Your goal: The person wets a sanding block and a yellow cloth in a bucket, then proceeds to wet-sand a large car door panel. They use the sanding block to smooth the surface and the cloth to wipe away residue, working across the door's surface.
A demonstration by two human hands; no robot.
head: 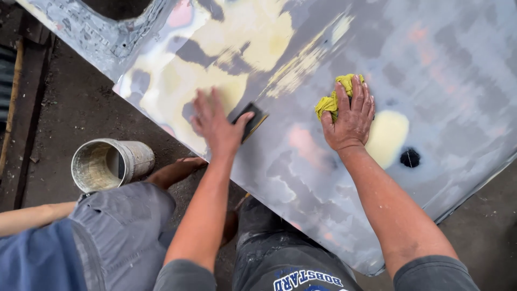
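Note:
A large grey car body panel [441, 59] with pale yellow filler patches and pinkish spots fills the upper right. My left hand [214, 125] presses flat on a dark sanding block [252, 118] against the panel near its lower edge. My right hand [351, 116] lies palm down on a yellow rag [334, 99], holding it on the panel beside a round yellow filler patch [389, 136]. A small black hole [410, 158] sits just right of that patch.
A dirty white bucket [110, 163] lies on the dark ground at the left. Another person in grey shorts [121, 231] and a blue shirt crouches at the lower left. A metal rail [11, 108] runs along the far left edge.

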